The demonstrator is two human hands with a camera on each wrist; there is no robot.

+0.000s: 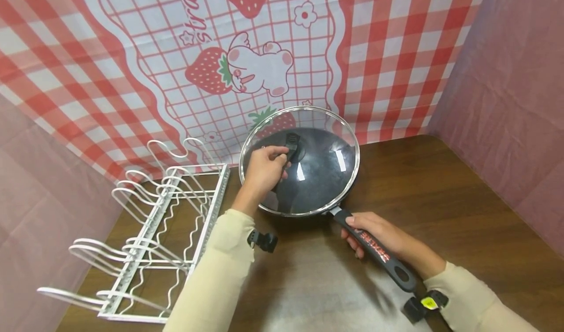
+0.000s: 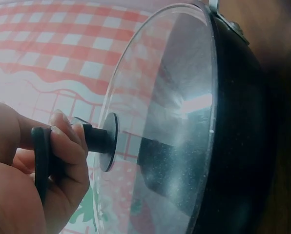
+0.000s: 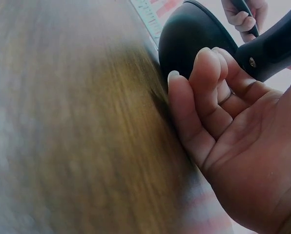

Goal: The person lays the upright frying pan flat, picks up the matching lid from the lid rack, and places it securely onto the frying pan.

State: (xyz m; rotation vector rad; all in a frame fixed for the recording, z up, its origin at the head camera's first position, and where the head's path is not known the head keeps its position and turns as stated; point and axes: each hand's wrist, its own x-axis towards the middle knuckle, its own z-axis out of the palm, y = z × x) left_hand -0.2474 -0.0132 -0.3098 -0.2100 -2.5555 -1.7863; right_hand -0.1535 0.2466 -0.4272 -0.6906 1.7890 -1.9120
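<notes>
My left hand grips the black handle of a round glass lid with a metal rim. The lid overlaps a deep black frying pan, its near edge right at the pan's rim. Printed fabric shows through the lid's upper part, past the pan's dark shape. My right hand holds the pan by its long black handle, thumb on top and fingers curled underneath. In the right wrist view those fingers show below the handle, close to the pan's dark side.
A white wire rack with several curved dividers stands at the left of the brown wooden table. Behind the pan hangs red-and-white checked fabric with strawberries. Pink cloth closes off both sides.
</notes>
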